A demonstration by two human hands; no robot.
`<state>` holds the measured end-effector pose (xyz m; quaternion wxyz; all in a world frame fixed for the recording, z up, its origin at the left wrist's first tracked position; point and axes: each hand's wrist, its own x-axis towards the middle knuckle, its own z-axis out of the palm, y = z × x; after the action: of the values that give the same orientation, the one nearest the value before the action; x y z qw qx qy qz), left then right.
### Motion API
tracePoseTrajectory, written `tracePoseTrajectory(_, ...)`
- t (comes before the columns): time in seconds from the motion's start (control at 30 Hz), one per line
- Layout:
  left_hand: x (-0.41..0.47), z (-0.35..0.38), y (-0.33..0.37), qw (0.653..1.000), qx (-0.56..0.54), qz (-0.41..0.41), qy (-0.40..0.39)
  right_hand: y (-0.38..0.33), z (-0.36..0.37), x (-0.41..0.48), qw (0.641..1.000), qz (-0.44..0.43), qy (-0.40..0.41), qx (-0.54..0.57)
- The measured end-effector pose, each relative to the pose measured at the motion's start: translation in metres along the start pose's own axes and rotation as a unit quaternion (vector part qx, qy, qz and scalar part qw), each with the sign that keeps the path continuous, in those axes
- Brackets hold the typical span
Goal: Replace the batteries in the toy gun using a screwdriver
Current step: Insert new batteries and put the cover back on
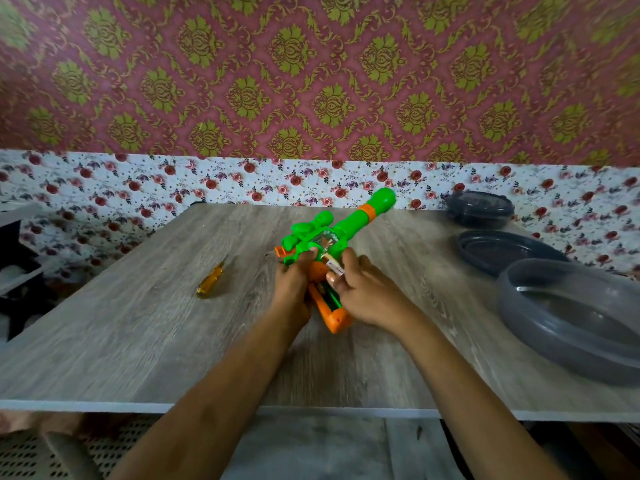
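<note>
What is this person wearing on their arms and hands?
Nothing that shows. The left hand and right hand have no gloves, no ring or watch shows, and both forearms are bare, with no sleeves in view.

Both bare forearms reach forward from the near side and converge toward the middle. The left hand (293, 277) lies back up, its fingers curled round the body of the toy gun (349, 221). Just to its right, the right hand (367, 292) pinches a small battery (333, 264) between thumb and fingertips, the two hands almost touching.
</note>
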<state>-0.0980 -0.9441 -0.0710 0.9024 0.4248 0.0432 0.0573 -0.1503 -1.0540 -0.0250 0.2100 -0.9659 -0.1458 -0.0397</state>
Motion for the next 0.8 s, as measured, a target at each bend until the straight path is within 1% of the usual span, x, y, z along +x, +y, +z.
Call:
tracePoseTrajectory(0.07, 0.004, -0.002, 0.002, 1.000, -0.014, -0.001, 0.026, 0.012, -0.005, 0.001, 0.990, 0.019, 0.031, 0.137)
tracePoseTrajectory(0.13, 0.005, -0.002, 0.004, 0.999, -0.034, -0.006, 0.036, 0.025, -0.009, 0.004, 0.964, 0.043, 0.058, 0.256)
tracePoseTrajectory(0.23, 0.005, -0.001, 0.003, 0.999, -0.016, -0.012, 0.044, 0.045, -0.005, 0.007, 0.906, 0.061, 0.134, 0.397)
tracePoseTrajectory(0.3, 0.007, -0.002, 0.001, 0.999, -0.009, -0.016, 0.034, 0.059, 0.005, 0.009, 0.869, 0.074, 0.148, 0.466)
tracePoseTrajectory(0.4, 0.007, -0.002, 0.001, 0.999, 0.011, -0.016, 0.029, 0.071, 0.007, 0.012, 0.854, 0.094, 0.167, 0.483)
tracePoseTrajectory(0.5, 0.003, 0.000, 0.000, 0.999, 0.040, -0.023, 0.023, 0.077, 0.005, 0.012, 0.836, 0.069, 0.179, 0.514)
tracePoseTrajectory(0.57, 0.001, 0.001, 0.000, 0.998, 0.059, -0.025, 0.020, 0.078, 0.008, 0.011, 0.830, 0.048, 0.187, 0.524)
tracePoseTrajectory(0.67, 0.001, 0.002, 0.000, 0.996, 0.078, -0.026, 0.023, 0.081, 0.010, 0.010, 0.817, 0.045, 0.224, 0.530)
tracePoseTrajectory(0.73, 0.001, 0.000, -0.001, 0.996, 0.080, -0.027, 0.024, 0.084, 0.009, 0.011, 0.814, 0.042, 0.245, 0.526)
tracePoseTrajectory(0.8, 0.001, 0.000, -0.001, 0.996, 0.084, -0.027, 0.028, 0.088, 0.011, 0.011, 0.818, 0.037, 0.264, 0.510)
